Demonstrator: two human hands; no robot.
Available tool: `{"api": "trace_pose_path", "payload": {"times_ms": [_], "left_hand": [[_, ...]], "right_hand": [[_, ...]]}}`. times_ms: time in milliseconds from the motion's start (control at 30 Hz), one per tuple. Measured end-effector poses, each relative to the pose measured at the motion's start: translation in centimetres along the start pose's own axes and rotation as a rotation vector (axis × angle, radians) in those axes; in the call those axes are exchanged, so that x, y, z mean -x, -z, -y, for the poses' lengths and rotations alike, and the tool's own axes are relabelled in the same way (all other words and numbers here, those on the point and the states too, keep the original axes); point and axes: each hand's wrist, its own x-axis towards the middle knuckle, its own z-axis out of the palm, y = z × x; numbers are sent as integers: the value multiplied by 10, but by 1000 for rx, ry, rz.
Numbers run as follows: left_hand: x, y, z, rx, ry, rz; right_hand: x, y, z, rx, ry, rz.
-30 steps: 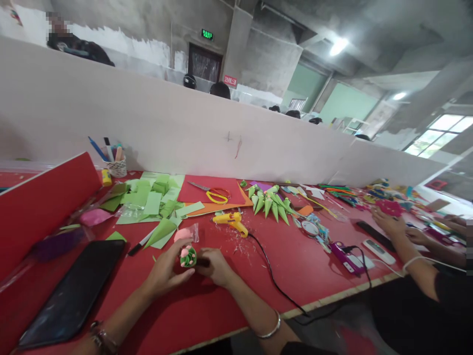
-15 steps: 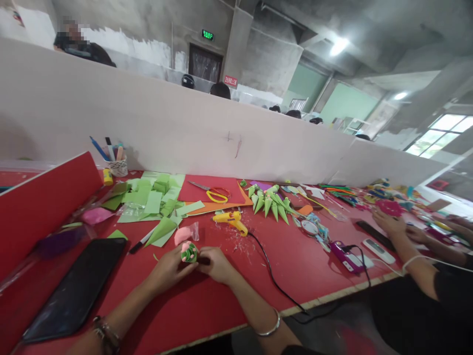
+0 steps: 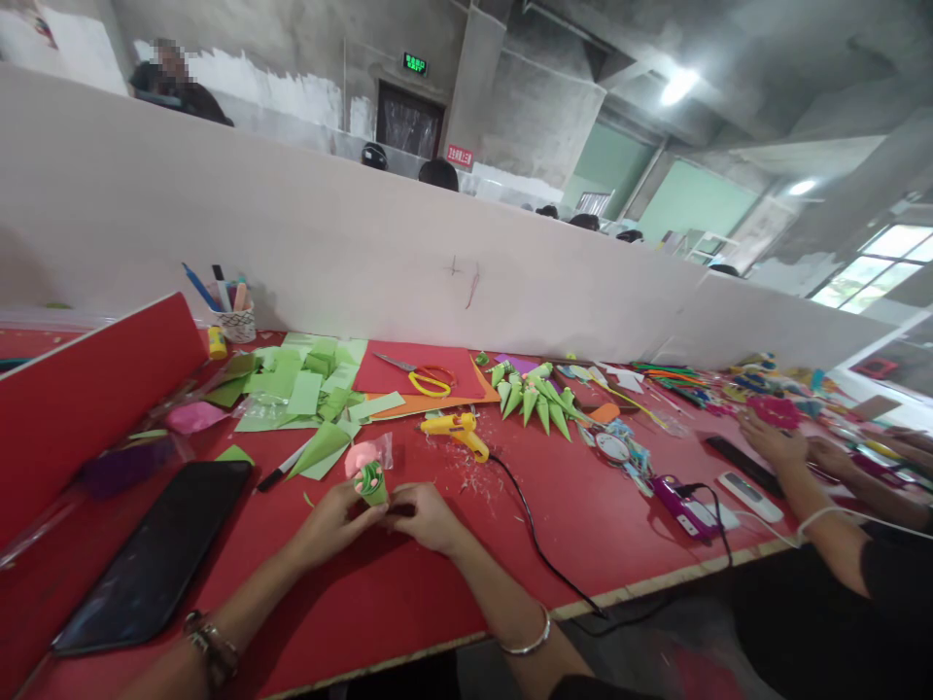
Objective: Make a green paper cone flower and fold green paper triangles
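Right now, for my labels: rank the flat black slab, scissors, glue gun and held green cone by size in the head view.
1. Flat black slab
2. Scissors and glue gun, too alike to rank
3. Held green cone, smallest

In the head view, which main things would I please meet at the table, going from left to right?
Black flat rectangular slab, green paper cone with pink pieces, yellow plastic glue gun, group of light-green paper cones, round white-faced disc, purple plastic box.
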Motion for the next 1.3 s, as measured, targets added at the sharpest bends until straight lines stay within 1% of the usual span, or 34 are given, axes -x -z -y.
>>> {"api": "trace_pose_path", "payload": {"times_ms": [67, 200, 267, 633, 733, 867, 1033, 1200, 1300], "left_hand": [[0, 1, -2, 37, 10, -26], [-3, 2, -2, 106, 68, -139], [-4, 1, -1, 142, 96, -174], [-8, 7, -5, 337, 228, -295], [-9, 7, -5, 378, 246, -312], [-8, 5, -3, 416, 276, -330], [-8, 5, -1, 435, 296, -344], [-8, 7, 0, 443, 264, -273], [-8, 7, 3, 450, 212, -202]], "right_hand": [[0, 0, 1, 5, -14, 0], [0, 0, 2, 27, -46, 11], [1, 0, 2, 36, -57, 11], [2, 0, 7, 50, -70, 3], [3, -1, 8, 5, -95, 11], [4, -1, 7, -80, -113, 37], [4, 0, 8, -120, -105, 41], [4, 1, 7, -172, -104, 38], [6, 5, 14, -242, -95, 6]]}}
